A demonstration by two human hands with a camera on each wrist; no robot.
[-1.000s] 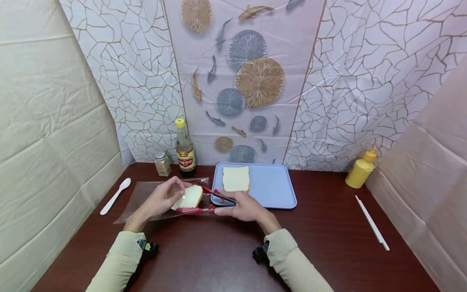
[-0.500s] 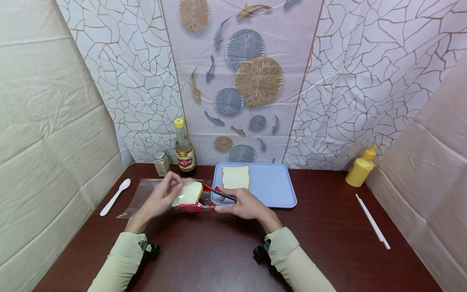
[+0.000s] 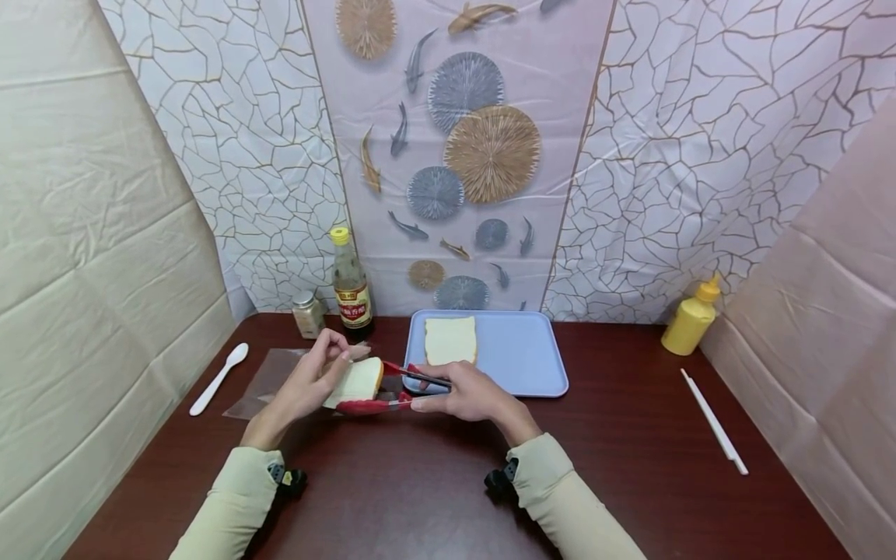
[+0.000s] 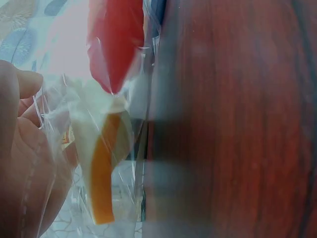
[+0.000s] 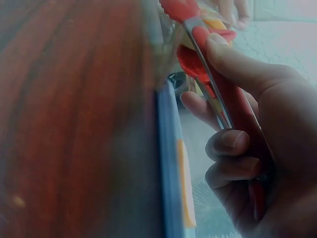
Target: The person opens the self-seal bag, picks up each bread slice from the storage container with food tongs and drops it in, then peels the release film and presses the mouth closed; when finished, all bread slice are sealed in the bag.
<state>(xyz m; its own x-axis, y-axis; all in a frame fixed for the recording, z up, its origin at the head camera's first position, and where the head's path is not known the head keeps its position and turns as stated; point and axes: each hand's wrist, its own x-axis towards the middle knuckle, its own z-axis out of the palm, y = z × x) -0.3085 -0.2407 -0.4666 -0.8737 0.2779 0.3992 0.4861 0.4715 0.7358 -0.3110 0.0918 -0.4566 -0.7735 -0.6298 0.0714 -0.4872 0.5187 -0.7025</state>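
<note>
My left hand [image 3: 304,381] pinches the edge of a clear plastic bag [image 3: 269,379]; in the left wrist view the film [image 4: 64,104] stretches from the fingers over the bread. A white bread slice with an orange-brown crust [image 3: 358,381] lies tilted at the bag's mouth. With my right hand [image 3: 470,393] I grip a pair of tongs [image 5: 233,99], black and silver with red scalloped tips. Those tips sit spread on either side of the slice, one along its near edge, the other by its far corner. Part of the slice is hidden behind my left fingers.
Behind my right hand lies a blue tray [image 3: 521,354] with another bread slice [image 3: 450,340] on its left part. A sauce bottle [image 3: 353,292] and a spice jar [image 3: 309,315] stand back left. A white spoon [image 3: 218,379], chopsticks [image 3: 714,424] and a yellow squeeze bottle [image 3: 689,323] lie or stand farther out.
The bread slice and tongs shift a little left and sink slightly since half a second ago. Both hands keep their holds, and the bag's film by the left fingers has changed its folds.
</note>
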